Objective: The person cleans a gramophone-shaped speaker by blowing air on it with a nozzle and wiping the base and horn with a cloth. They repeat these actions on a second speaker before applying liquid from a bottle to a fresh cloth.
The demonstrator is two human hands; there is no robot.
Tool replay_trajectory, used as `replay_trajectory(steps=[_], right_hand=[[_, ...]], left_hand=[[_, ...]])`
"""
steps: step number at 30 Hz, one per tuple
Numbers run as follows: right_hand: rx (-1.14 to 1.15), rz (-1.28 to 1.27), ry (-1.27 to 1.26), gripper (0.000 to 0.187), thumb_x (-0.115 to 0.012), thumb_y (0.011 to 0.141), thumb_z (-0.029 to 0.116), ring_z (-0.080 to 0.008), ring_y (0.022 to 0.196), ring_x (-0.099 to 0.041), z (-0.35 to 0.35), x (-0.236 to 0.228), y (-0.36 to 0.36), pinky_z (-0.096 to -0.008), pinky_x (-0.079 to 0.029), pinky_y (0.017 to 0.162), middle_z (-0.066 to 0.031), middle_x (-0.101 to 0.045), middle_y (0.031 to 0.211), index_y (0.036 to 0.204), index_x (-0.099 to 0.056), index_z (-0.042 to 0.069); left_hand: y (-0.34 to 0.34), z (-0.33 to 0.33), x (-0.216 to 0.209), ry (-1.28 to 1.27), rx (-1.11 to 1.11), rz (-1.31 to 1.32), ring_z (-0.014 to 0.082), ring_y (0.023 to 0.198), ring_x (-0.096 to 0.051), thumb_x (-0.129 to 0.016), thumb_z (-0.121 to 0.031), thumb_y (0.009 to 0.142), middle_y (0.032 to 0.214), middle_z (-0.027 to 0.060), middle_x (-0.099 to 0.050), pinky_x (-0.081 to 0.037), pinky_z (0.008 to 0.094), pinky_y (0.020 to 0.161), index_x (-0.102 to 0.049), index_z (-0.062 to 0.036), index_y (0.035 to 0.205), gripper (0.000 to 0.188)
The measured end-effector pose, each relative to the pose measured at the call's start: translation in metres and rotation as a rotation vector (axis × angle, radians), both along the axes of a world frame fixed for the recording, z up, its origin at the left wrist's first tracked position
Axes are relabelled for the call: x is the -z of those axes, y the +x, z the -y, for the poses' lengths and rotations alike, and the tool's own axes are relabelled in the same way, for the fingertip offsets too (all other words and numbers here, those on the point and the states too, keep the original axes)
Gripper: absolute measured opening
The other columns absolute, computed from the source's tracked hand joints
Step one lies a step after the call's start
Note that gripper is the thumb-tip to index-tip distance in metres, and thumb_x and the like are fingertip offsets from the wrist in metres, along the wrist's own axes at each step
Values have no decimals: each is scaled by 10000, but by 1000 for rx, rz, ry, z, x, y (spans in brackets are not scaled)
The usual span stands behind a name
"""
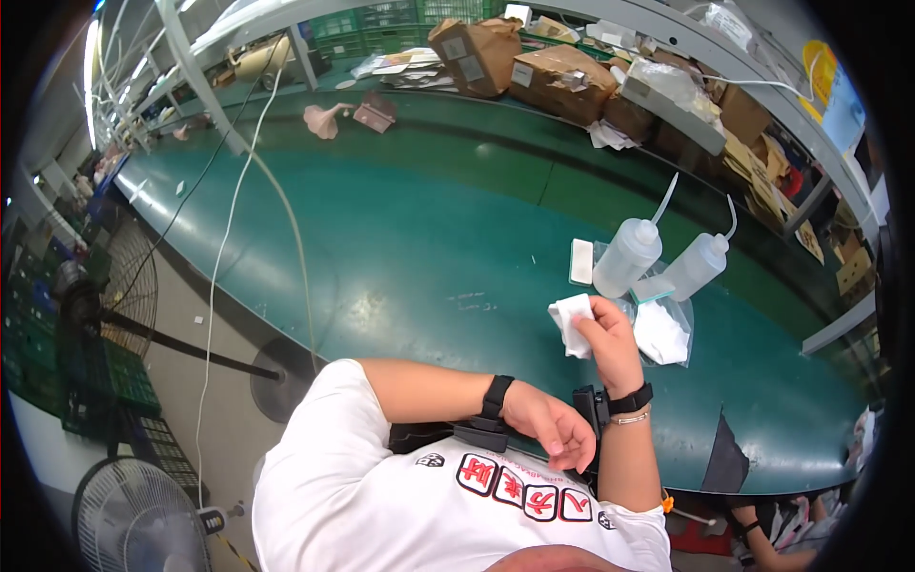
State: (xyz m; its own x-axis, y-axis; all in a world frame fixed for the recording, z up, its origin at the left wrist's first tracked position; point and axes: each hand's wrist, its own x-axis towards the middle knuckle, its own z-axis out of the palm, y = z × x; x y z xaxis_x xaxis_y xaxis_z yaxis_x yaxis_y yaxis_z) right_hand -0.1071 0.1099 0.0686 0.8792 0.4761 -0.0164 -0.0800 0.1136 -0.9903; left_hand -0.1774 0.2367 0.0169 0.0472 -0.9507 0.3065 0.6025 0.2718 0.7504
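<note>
My right hand (615, 348) is pinched on a folded white cloth (569, 319), held over the green table (410, 248). My left hand (550, 424) hangs in front of my chest with its fingers loosely bent and nothing visible in it. Just beyond the right hand stand two translucent squeeze bottles, one nearer (629, 257) and one to its right (701, 265), each with a thin spout. Beside the nearer bottle is a small white block (581, 259). More white cloth (662, 334) lies on a clear plastic bag, with a small pale-green rectangular piece (653, 289) close by.
Cardboard boxes (562, 81) and papers line the table's far side. A pink object (324, 121) lies at the far left. White cables (227, 229) hang at left, near a fan (138, 515). A dark cloth piece (726, 453) lies on the table's near right edge.
</note>
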Motion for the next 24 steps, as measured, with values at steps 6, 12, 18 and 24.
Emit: replay_trajectory(steps=[6,12,18,24], right_hand=[[-18,-217,215,221,-585,927,45,-132,891,-664,-8,50,25,-255,-522,787,-75,-699,1028,1135,-614,-24],[24,-319,223,224,-583,931,47,-141,940,-663,-6,61,27,-260,-521,820,-82,-694,1058,1142,-608,-21],[-58,-242,155,264,-603,921,71,-117,984,-625,-7,64,29,-274,-512,849,-54,-676,1102,1175,-617,-3],[18,-201,232,275,-602,908,76,-88,957,-605,-10,65,30,-253,-499,823,-35,-670,1067,1171,-623,-1]], left_hand=[[17,-7,21,-11,-95,-216,157,943,-589,-699,-394,866,981,54,-621,-457,293,872,-542,27,1247,589],[35,-25,17,-214,-256,-483,207,973,-555,-671,-453,862,1008,50,-561,-434,330,906,-533,-22,1229,583],[35,-35,16,-151,-427,-649,206,988,-465,-666,-479,851,1013,26,-521,-377,375,944,-554,-122,1203,514],[39,-36,16,-171,-422,-651,178,927,-407,-650,-532,860,943,-15,-473,-340,364,907,-606,-175,1179,481]])
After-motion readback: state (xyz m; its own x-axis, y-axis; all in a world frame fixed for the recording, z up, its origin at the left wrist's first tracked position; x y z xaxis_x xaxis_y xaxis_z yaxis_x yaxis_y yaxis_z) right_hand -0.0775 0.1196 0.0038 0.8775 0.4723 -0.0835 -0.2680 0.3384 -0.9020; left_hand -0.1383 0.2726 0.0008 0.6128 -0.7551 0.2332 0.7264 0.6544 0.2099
